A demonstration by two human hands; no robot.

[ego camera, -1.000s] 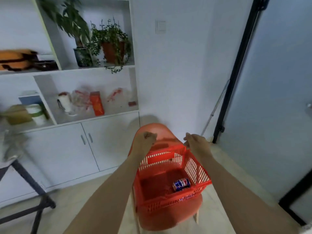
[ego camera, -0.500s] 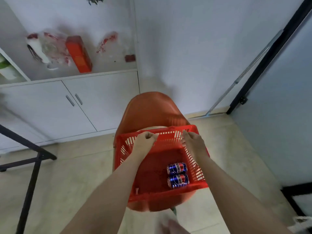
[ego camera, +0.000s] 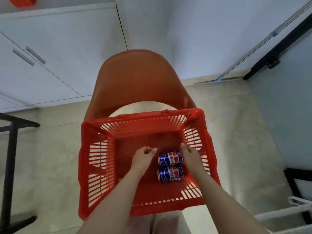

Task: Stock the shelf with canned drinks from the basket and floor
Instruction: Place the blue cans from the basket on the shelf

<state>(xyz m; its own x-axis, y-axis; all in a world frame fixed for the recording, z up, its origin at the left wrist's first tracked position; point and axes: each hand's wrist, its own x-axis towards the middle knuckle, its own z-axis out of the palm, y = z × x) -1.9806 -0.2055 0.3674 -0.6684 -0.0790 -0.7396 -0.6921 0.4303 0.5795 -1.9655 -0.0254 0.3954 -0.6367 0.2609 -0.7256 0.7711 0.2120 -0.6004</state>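
— Where are the drinks to be found?

— Two blue cans are seen inside the red basket [ego camera: 140,116], toward its right near corner. Both are lying on their sides, side by side and touching: the far can [ego camera: 169,158] and the near can [ego camera: 170,173]. No can is seen on the visible part of the floor [ego camera: 228,132].

— Why is the basket placed where it is?

— It is set on the seat of an orange chair [ego camera: 135,73], probably so that it can be reached from standing height without much bending. The chair is stood just beside the white cupboard doors [ego camera: 59,48], above which only the front edge of the shelf [ego camera: 59,10] is shown at the far left.

— How are the hands held?

— Both are lowered into the basket, one at each end of the far can. The left hand [ego camera: 142,157] is curled into a loose fist with nothing in it, just beside the can's left end. The right hand [ego camera: 190,156] is laid against the can's right end with its fingers fairly straight, and nothing is grasped by it yet. Actual contact cannot be confirmed.

— What is judged to be in hand?

— A pick-up of the far can seems to be prepared, the can being bracketed from both ends. Since the cans are round and lying down, rolling is to be expected if one is nudged; a grip around the body would be safer than pressure on the ends. Both cans are yet to be carried to the shelf.
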